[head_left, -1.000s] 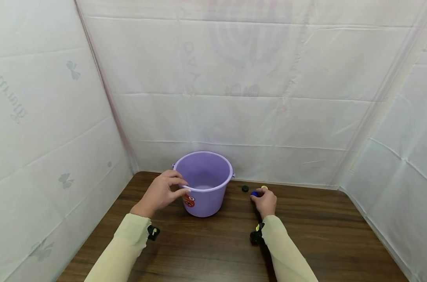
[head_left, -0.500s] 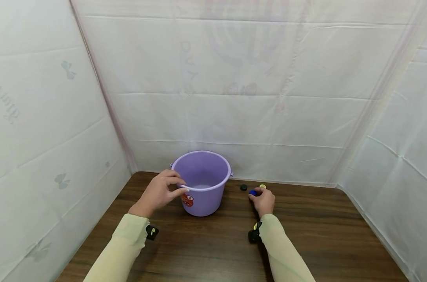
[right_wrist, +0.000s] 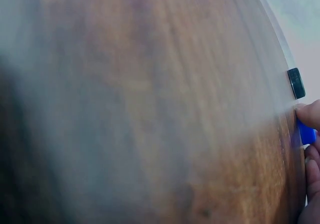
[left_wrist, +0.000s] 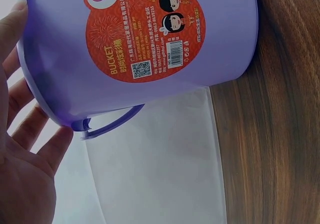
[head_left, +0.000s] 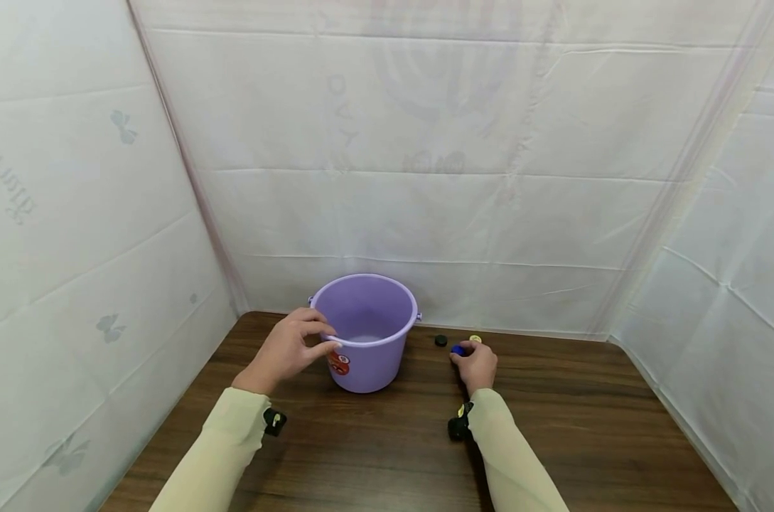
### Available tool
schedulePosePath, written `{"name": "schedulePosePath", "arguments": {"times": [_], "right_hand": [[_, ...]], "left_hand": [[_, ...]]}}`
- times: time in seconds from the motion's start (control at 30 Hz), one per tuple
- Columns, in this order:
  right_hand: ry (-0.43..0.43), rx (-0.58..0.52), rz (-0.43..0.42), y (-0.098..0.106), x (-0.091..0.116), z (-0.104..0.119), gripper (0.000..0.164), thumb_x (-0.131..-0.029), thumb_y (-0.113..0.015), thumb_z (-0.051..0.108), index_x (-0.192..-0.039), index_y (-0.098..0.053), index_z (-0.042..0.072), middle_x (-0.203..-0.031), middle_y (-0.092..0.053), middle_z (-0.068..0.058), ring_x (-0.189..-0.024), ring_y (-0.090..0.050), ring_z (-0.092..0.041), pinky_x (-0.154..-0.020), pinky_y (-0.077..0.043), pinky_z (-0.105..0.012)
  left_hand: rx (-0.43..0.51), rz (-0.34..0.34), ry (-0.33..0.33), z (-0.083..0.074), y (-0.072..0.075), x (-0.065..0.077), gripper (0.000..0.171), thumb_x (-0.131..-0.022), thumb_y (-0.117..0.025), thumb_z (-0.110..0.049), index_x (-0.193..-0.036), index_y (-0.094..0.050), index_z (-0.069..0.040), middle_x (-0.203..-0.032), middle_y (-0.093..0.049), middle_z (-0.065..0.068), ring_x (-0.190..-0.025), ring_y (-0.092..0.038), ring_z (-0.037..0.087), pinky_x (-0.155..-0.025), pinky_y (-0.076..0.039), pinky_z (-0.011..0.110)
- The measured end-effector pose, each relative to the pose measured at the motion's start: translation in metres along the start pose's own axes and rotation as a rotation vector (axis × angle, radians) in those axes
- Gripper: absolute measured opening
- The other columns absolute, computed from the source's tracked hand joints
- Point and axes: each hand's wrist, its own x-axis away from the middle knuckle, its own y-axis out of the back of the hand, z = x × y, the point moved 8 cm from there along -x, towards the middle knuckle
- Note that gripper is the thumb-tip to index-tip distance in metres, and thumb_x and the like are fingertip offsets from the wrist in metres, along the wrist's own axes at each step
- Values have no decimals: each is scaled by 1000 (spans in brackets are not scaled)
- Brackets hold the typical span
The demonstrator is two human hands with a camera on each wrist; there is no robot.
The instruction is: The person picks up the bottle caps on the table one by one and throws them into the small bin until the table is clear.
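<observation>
1. Pinching blue cap [head_left: 458, 350] in grip of right hand [head_left: 479, 367], on or barely above tabletop [head_left: 374, 444], right of purple bucket [head_left: 364, 370].
2. Grasping bucket by rim [head_left: 369, 344] with left hand [head_left: 286, 352].
3. Seemingly completing pinch, without evident lift; leaving black cap [head_left: 441, 340] and yellow cap [head_left: 475, 338] ungripped.
4. Bearing red label [left_wrist: 145, 33] reading "BUCKET", 辉海; including barcode [left_wrist: 175, 53], finer print hard to read.

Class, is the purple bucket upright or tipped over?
Upright: in the head view, the purple bucket stands base-down on the wooden table, its opening facing up.
</observation>
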Motion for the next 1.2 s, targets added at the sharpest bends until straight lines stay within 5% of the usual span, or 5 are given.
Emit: {"name": "schedulePosePath", "arguments": {"times": [0.47, 0.83, 1.2], "right_hand": [[-7, -23, 27, -4, 2, 5, 31, -83, -85, 16, -110, -77, 3, -112, -75, -19, -114, -65, -42, -100, -52, -55], [-7, -34, 37, 3, 2, 1, 32, -82, -85, 15, -111, -77, 2, -111, -75, -20, -112, -66, -40, -98, -52, -54], [-1, 33, 129, 12, 2, 1, 34, -85, -84, 16, -115, -76, 4, -116, -74, -18, -117, -64, -41, -98, -53, -54]], "left_hand": [[0, -26, 0, 3, 6, 3, 16, -80, -90, -30, -91, -81, -23, -100, -69, -7, -102, -61, 16, -89, -54, 41], [1, 14, 17, 2, 1, 0, 16, -82, -87, -33, -92, -81, -23, -101, -69, -7, -103, -61, 16, -91, -54, 41], [0, 11, 24, -1, -1, 0, 16, -82, -87, -34, -92, -81, -24, -100, -68, -8, -102, -60, 14, -89, -54, 40]]}}
